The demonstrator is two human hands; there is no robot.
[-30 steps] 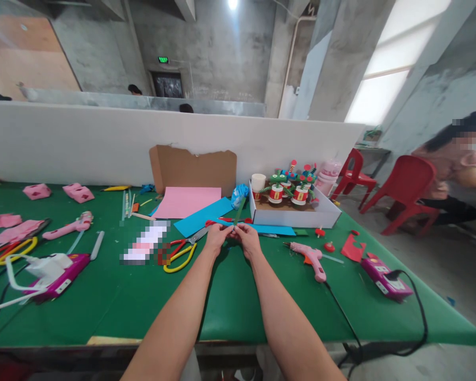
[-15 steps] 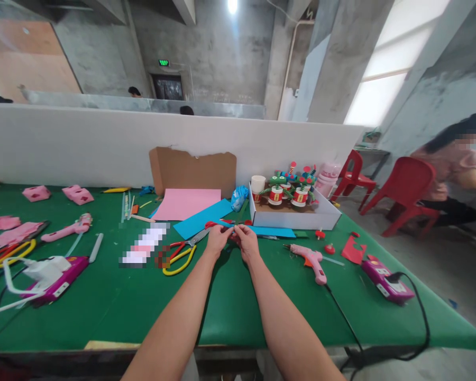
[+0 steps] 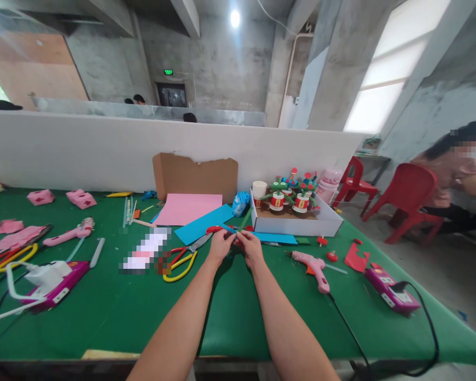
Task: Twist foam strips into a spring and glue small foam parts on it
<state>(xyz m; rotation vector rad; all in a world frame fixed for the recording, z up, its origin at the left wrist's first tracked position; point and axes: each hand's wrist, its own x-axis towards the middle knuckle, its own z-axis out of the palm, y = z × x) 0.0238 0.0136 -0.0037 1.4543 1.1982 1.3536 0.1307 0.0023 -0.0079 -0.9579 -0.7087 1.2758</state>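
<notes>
Both left hand (image 3: 221,245) and right hand (image 3: 250,247) pinch strips (image 3: 245,220). A glue gun (image 3: 308,260) lies toward the desk's (image 3: 135,312) right edge.

no wording can be read: the characters on the lit green sign (image 3: 168,72) on the far wall, the pale scrawl (image 3: 218,105) lower there, and the yellowish marks on the red-and-white cups (image 3: 277,201) at right are too small.
</notes>
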